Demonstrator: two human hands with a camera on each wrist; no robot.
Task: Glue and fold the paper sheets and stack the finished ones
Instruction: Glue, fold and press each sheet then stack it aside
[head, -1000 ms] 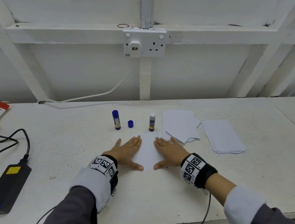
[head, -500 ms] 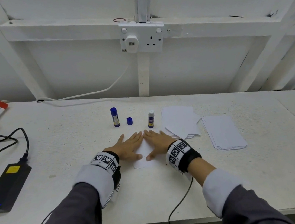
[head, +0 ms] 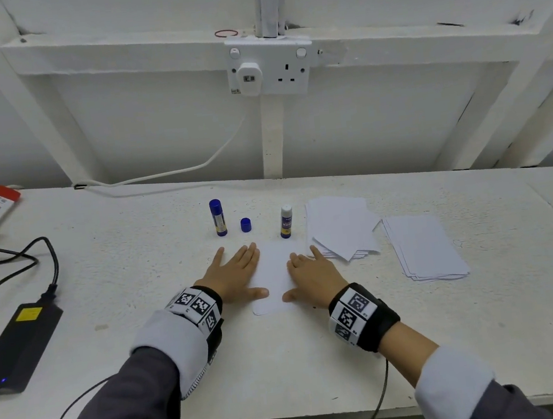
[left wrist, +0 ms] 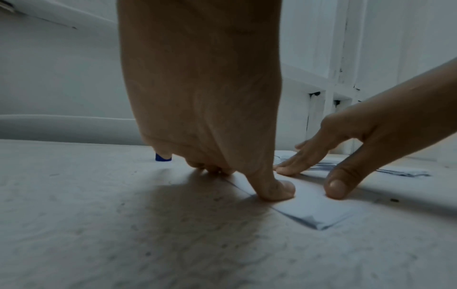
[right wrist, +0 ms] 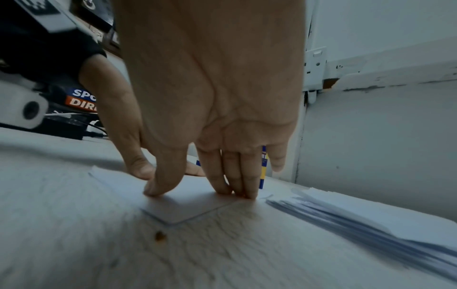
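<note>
Pressing down with both palms, the left hand (head: 238, 275) and the right hand (head: 310, 279) flatten one folded sheet (head: 274, 275) on the tabletop (head: 140, 293), directly in front of the person. Their fingers (right wrist: 223, 174) lie straight and spread on the paper, gripping nothing; each thumb bears on the sheet's near part, one on either side of its bare middle strip. In my judgement the flat pressure is there to set the glue and sharpen the crease, which is why nothing is pinched.

The uncapped glue stick (head: 286, 222) stands upright just beyond the sheet's far edge, probably kept within reach for the next sheet. Its blue cap (head: 246, 225) sits apart, between it and a second, capped glue stick (head: 217, 217), which also stands upright.

To the right lie two piles of paper: a loosely fanned pile (head: 341, 227) just beside the right hand, and a neater pile (head: 424, 247) further right. Which of them holds the finished pieces I cannot tell.

Counted: two hands, one sheet being worked, two glue sticks, one loose cap, two piles.
</note>
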